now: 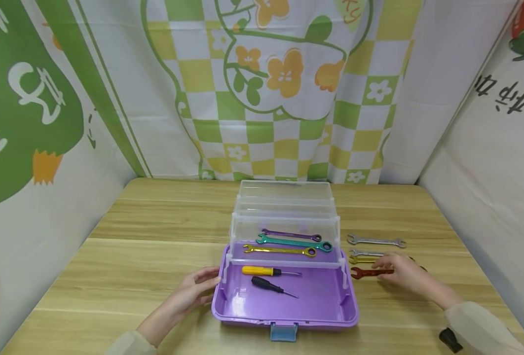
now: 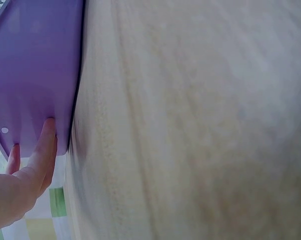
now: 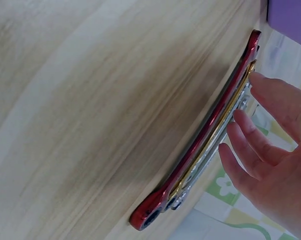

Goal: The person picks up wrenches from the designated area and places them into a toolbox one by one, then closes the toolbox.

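Observation:
A purple toolbox [image 1: 319, 298] stands with its clear lid and tray raised. My left hand [image 1: 193, 290] rests against its left side, fingers extended along the purple wall [image 2: 35, 65]. To the right of the box, my right hand [image 1: 401, 271] hovers over a row of wrenches, its fingers spread and loosely bent. Nearest to it are a red wrench [image 3: 210, 122] and a gold wrench [image 3: 218, 127], partly covered by the hand in the head view. A small silver wrench [image 1: 363, 253] and a larger silver open-ended wrench [image 1: 377, 241] lie behind them.
In the clear tray [image 1: 284, 264] sit a purple wrench [image 1: 290, 234], a teal wrench [image 1: 293, 241] and a gold ratchet wrench [image 1: 280, 250]. A yellow-handled screwdriver [image 1: 262, 271] and a black screwdriver [image 1: 268, 284] lie lower in the box. A black object [image 1: 450, 340] lies by the right sleeve.

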`<action>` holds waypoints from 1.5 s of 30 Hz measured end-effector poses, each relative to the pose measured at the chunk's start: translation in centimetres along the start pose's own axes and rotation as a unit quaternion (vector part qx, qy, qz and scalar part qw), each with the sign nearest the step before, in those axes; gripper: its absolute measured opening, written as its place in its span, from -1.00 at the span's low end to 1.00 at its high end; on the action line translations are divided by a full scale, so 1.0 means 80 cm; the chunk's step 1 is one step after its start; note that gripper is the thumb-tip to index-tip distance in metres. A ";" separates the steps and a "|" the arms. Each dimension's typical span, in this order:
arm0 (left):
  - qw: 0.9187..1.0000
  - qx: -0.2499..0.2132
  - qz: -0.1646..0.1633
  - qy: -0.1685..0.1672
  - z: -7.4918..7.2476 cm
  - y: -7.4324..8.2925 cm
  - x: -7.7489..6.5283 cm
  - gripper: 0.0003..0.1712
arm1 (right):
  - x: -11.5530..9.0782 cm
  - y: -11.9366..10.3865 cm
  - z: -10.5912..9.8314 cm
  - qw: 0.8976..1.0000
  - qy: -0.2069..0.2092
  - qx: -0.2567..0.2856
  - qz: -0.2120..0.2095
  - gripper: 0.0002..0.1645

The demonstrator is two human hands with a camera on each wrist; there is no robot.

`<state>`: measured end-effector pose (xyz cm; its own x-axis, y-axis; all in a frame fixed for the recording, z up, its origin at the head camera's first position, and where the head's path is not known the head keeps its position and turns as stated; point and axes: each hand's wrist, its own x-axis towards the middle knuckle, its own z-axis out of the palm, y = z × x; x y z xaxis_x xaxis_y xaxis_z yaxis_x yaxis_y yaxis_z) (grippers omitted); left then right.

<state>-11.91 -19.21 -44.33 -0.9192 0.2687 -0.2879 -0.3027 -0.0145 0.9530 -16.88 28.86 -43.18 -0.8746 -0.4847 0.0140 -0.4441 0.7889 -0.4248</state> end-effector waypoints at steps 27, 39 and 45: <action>1.000 0.004 -0.002 0.003 0.000 0.001 -0.001 -0.28 | 0.006 0.017 0.011 1.000 -0.004 -0.005 -0.010 -0.81; 1.000 0.005 -0.002 0.002 0.001 0.000 0.000 -0.26 | 0.008 0.022 0.010 0.999 -0.019 0.049 0.003 -0.87; 1.000 0.005 -0.003 0.002 0.001 0.000 0.001 -0.26 | 0.010 0.027 0.010 0.995 -0.036 0.095 -0.017 -0.87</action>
<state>-11.95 -19.12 -44.30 -0.9184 0.2652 -0.2937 -0.3056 -0.0038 0.9522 -18.36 29.86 -44.80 -0.8404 -0.5410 -0.0308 -0.4221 0.6892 -0.5889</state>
